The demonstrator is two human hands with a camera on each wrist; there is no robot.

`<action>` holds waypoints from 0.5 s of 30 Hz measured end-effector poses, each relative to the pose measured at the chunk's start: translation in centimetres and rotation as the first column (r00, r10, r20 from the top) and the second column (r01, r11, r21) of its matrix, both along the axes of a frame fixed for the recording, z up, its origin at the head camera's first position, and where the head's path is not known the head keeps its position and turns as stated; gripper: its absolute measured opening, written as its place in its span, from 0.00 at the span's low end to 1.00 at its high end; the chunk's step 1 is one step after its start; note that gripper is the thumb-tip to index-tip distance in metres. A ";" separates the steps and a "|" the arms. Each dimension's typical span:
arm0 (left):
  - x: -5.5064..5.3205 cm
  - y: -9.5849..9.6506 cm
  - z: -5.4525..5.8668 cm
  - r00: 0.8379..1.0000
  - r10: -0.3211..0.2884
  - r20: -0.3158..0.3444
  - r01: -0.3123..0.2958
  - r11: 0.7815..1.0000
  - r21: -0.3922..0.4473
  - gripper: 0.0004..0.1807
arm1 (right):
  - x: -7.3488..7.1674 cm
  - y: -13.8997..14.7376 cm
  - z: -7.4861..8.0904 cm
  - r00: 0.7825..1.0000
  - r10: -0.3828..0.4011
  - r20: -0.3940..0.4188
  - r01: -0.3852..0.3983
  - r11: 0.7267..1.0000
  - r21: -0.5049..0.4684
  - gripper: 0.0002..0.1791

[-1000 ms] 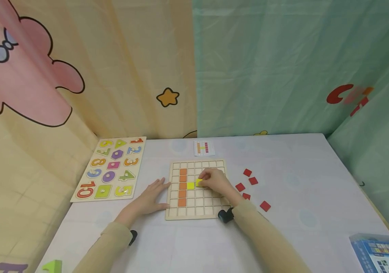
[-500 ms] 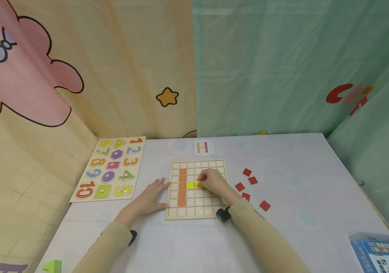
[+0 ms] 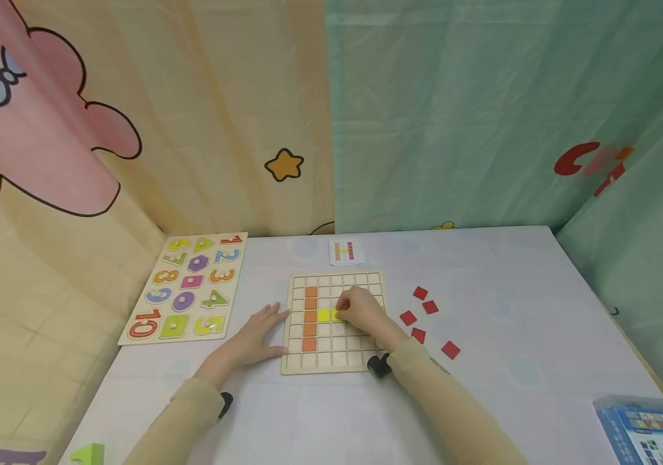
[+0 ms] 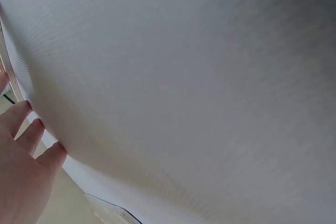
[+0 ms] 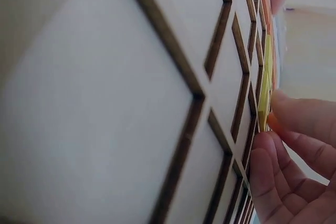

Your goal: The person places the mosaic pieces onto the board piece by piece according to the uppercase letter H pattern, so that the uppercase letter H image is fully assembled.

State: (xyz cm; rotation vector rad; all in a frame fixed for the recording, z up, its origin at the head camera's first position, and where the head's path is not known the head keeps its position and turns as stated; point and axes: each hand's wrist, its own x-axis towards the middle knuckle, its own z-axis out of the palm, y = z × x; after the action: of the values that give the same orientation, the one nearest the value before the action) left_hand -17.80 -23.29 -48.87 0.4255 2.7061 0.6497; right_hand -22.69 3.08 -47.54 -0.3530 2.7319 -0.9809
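Note:
A wooden grid board (image 3: 331, 360) lies flat on the table. A column of orange tiles (image 3: 310, 329) fills several of its cells, and a yellow tile (image 3: 323, 316) sits just right of that column. My right hand (image 3: 364, 312) pinches a second yellow tile (image 3: 336, 315) at the adjoining cell, partly covering it. From the right wrist, that yellow tile (image 5: 264, 100) looks slightly tilted in its cell under my fingertips. My left hand (image 3: 254, 337) lies with fingers spread against the board's left edge, holding no tile.
Several red tiles (image 3: 430, 307) lie right of the board. Behind it is a small pattern card (image 3: 346, 252). A number puzzle board (image 3: 183, 290) is at the left, a green block (image 3: 90, 453) at front left, a blue box (image 3: 653, 426) at front right.
My right hand has lowered the second yellow tile from above the board into line beside the first one. My left hand has stayed at the board's edge.

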 end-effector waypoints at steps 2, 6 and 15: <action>0.0 0.0 0.0 1.000 0.005 0.001 -0.005 1.000 0.001 0.47 | 0.2 0.3 0.0 1.000 -0.004 0.011 0.004 0.999 -0.032 0.04; 0.0 -0.1 -0.2 1.000 0.014 0.004 -0.014 1.000 0.003 0.47 | 0.5 1.9 0.1 0.998 -0.041 0.041 0.045 0.993 -0.106 0.07; -0.1 -0.1 -0.4 1.000 0.009 -0.005 -0.009 1.000 -0.006 0.47 | 0.4 9.6 0.4 0.981 -0.176 0.078 0.186 0.974 -0.132 0.15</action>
State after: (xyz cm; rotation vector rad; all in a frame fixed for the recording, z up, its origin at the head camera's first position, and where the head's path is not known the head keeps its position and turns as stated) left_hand -17.91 -23.36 -49.26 0.4139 2.7152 0.6436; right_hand -22.29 12.71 -47.17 -0.0921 2.6800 -1.2108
